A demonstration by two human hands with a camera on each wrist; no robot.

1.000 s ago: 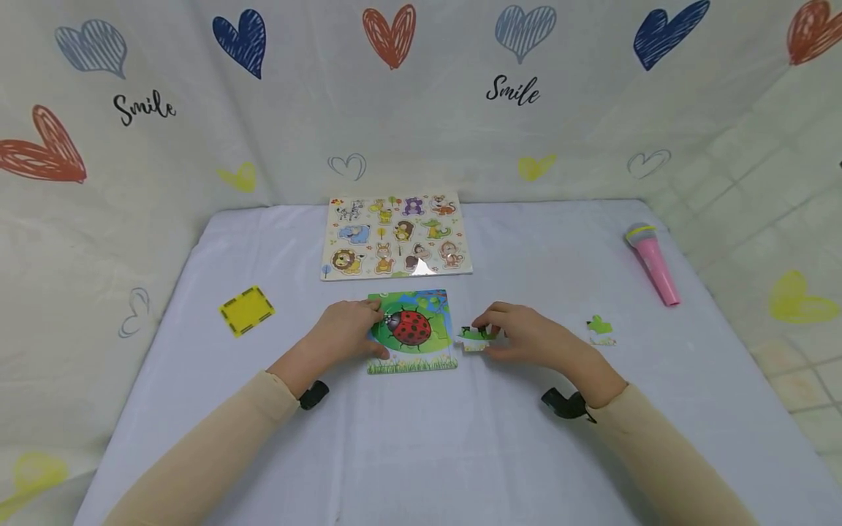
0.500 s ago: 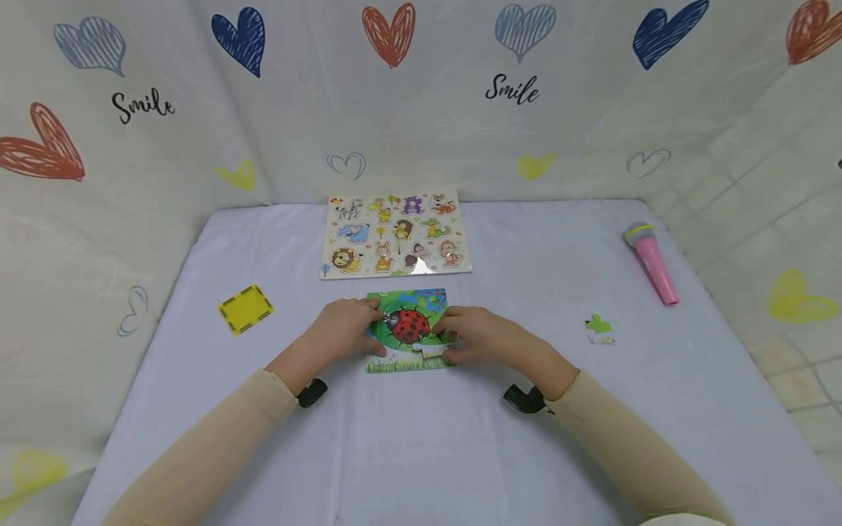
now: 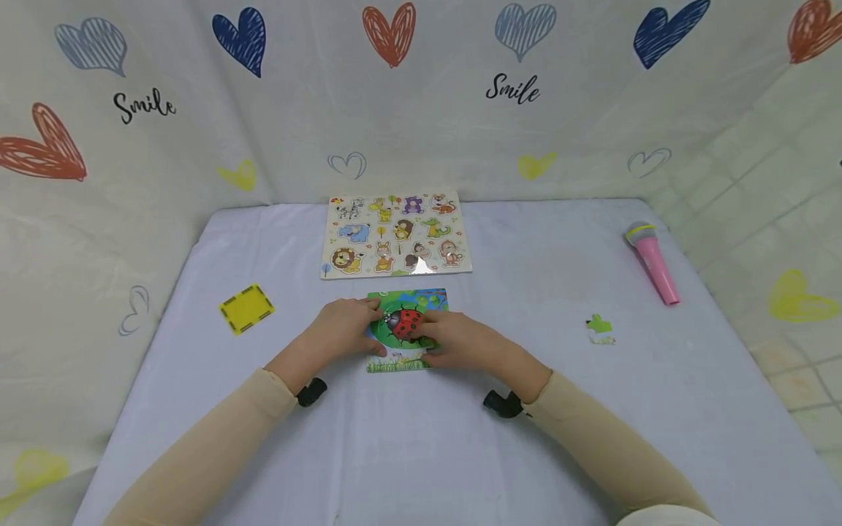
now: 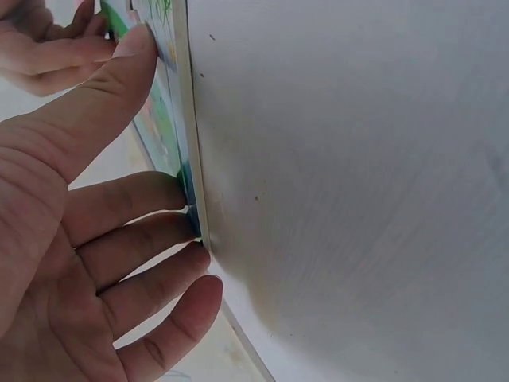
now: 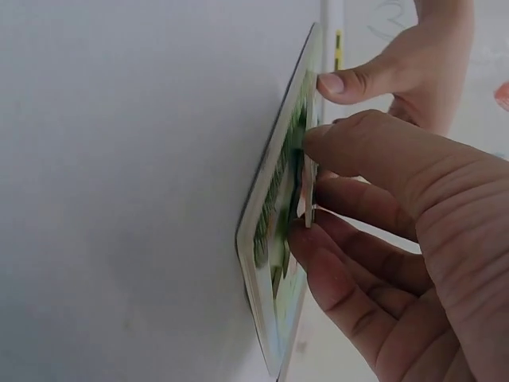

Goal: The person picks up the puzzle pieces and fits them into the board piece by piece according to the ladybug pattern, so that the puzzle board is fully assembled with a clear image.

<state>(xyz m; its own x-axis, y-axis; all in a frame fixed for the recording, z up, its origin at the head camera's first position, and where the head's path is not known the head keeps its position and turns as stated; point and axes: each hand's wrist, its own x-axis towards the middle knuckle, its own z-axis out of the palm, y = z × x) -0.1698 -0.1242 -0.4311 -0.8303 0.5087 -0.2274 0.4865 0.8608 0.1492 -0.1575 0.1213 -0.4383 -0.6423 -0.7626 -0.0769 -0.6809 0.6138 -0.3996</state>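
My left hand (image 3: 342,329) lies flat, fingers straight, steadying the ladybird puzzle (image 3: 408,330) at its left edge | my right hand (image 3: 463,342) pinches a puzzle piece (image 5: 306,187) over the puzzle's right part | loose piece (image 3: 599,329) well right of the puzzle | animal board (image 3: 393,235) just behind the puzzle

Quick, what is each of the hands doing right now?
Left hand: open, fingers steadying the ladybug puzzle board at its left edge.
Right hand: pinching a puzzle piece over the board.
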